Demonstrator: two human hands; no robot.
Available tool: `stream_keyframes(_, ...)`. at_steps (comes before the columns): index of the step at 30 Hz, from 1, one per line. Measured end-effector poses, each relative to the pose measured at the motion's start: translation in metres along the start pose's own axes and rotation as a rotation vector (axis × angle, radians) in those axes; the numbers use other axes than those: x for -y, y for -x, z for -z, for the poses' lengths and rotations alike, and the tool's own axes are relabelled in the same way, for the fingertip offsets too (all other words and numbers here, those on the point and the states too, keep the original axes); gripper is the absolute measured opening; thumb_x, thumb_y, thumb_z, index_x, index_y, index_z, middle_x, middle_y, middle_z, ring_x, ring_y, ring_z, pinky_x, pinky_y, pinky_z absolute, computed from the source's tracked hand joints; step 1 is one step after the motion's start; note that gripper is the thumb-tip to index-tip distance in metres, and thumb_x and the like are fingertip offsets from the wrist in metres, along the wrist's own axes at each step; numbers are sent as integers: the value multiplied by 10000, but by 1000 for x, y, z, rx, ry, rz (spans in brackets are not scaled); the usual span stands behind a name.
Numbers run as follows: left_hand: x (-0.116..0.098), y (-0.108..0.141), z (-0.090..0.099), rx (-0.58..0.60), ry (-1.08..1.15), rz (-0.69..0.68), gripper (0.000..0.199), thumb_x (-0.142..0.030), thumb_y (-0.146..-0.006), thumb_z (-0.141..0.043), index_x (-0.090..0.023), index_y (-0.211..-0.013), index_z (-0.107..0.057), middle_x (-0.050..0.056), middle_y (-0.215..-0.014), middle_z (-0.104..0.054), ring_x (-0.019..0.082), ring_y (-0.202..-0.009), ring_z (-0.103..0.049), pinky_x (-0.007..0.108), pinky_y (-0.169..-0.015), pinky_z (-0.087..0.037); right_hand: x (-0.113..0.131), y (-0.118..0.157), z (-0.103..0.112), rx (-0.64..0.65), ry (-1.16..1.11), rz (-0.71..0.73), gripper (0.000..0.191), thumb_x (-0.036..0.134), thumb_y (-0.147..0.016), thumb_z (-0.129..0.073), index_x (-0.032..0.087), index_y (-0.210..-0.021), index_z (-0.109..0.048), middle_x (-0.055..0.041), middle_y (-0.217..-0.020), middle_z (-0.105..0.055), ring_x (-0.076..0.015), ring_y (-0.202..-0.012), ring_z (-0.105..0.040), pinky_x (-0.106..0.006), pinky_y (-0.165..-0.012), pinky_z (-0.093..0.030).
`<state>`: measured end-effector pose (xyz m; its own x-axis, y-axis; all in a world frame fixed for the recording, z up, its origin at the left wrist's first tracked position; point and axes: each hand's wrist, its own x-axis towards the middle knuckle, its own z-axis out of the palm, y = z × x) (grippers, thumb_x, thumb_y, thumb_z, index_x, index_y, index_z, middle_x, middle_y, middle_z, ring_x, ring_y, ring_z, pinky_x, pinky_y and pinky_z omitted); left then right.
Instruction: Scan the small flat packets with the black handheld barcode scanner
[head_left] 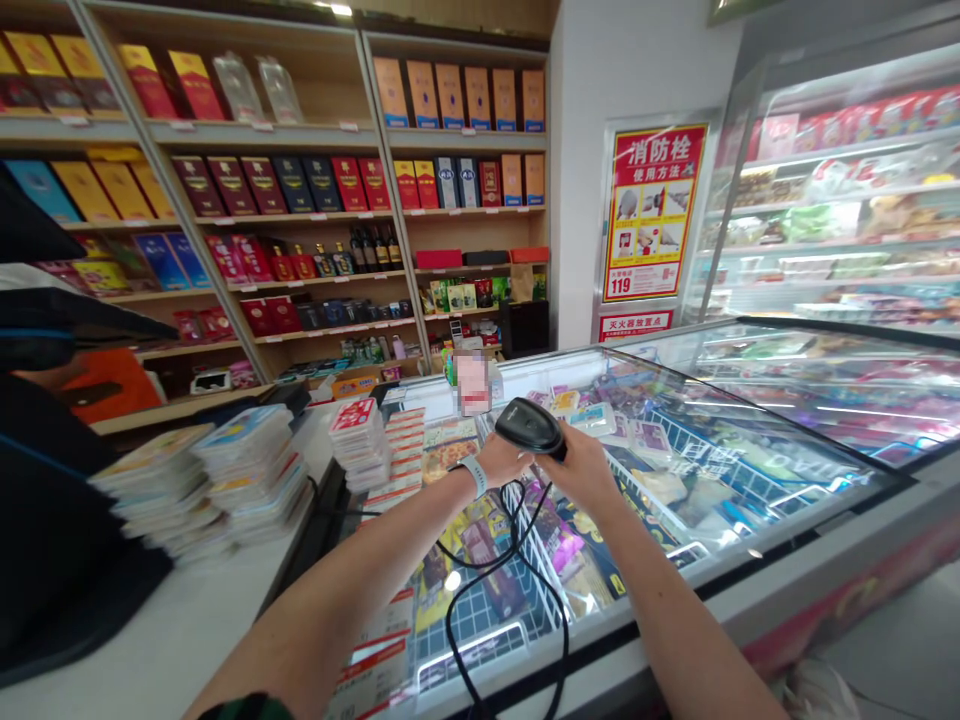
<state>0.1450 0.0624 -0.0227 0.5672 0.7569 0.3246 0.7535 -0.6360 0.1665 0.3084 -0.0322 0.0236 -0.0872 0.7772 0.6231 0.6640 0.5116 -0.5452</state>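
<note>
A black handheld scanner (529, 428) is held over the glass-topped freezer, its black cable (517, 560) looping down toward the front edge. My right hand (586, 470) is wrapped round the scanner's near end. My left hand (501, 462), with a pale watch band on the wrist, is beside and just under the scanner; its fingers are partly hidden, so what they hold is not clear. Beyond the scanner is a small blurred pinkish item (472, 385). Left of it stands a stack of flat packs (358, 440).
More stacks of flat packs (251, 465) stand on the white counter (202, 610) at the left, near a dark machine (67, 520). Wire baskets of packaged food lie under the freezer glass. Shelves of boxes (300, 185) line the back wall.
</note>
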Motion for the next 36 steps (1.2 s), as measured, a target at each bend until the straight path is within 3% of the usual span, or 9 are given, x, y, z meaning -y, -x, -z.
stream_keyframes(7,17,20,3,-79,36,123,531,-485,-848,-567,-143,-1254,-540,169,-1272,-586,332,-1197,-535,491,-1002,-436,-1,0,0,-14,-23,-4,230,245,-758,-574,208,-979,-623,-42,-855,-687,-224,-821,-646,-289,-731,-455)
stream_keyframes(20,19,23,8,-171,175,203,478,-413,-744,-679,-170,-1148,-599,110,-1135,-674,281,-1055,-627,389,-911,-493,-3,1,-3,-8,-30,6,266,264,-772,-593,212,-1030,-627,-48,-891,-702,-232,-847,-661,-296,-744,-467)
stream_keyframes(30,12,25,19,-235,206,246,304,-410,-823,-594,-180,-1009,-667,67,-974,-706,222,-912,-635,299,-775,-467,-2,0,-2,-16,-16,-6,237,254,-762,-581,209,-991,-625,-53,-878,-698,-234,-847,-661,-307,-753,-475)
stream_keyframes(36,21,29,21,-220,132,338,484,-559,-909,-391,-164,-782,-639,51,-701,-637,193,-714,-593,277,-643,-377,-3,0,-1,-22,4,-4,205,257,-756,-579,197,-946,-626,-50,-828,-685,-229,-803,-653,-299,-718,-464)
